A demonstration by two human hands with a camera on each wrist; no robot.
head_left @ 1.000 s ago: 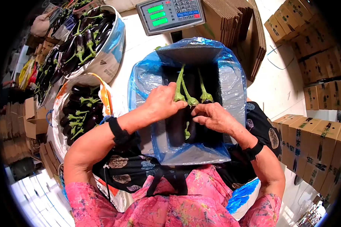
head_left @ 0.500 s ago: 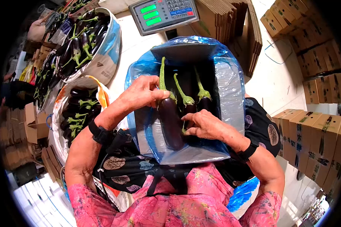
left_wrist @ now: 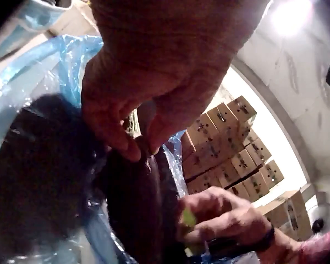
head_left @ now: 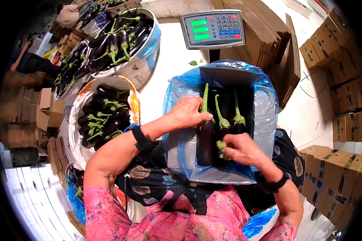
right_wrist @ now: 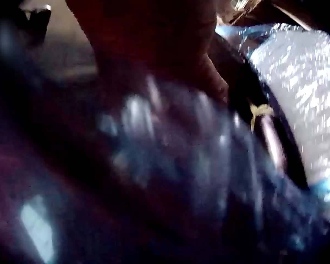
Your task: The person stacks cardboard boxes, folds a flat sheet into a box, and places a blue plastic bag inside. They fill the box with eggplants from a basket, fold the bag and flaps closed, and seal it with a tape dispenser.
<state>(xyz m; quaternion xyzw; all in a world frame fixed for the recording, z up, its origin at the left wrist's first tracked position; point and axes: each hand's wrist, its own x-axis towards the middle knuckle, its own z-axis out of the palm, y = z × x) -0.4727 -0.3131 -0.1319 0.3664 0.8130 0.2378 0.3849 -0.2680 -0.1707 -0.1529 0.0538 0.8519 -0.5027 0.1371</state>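
A box (head_left: 223, 175) lined with blue plastic film holds several dark eggplants with green stems. At its left side, my left hand (head_left: 186, 113) pinches the stem end of a long eggplant (head_left: 206, 146); the left wrist view shows thumb and finger on its cap (left_wrist: 146, 146). My right hand (head_left: 244, 148), low in the box, pinches a green eggplant stem (head_left: 220, 145), whose fruit is hidden. Two more eggplants, one under a curved stem (head_left: 221, 114) and one under a straighter stem (head_left: 238, 110), lie beside the left one. The right wrist view is dark and blurred.
Left of the box stand a white basket (head_left: 74, 138) and a tall bucket (head_left: 147, 66), both full of eggplants. Behind the box is a scale display (head_left: 212, 30). Flattened cardboard (head_left: 265, 44) leans at the back right; packed cartons (head_left: 330, 176) line the right side.
My left hand has brought the eggplant into place along the box's left side. My right hand has come down to the green stem. The head view has shifted, moving everything rightward.
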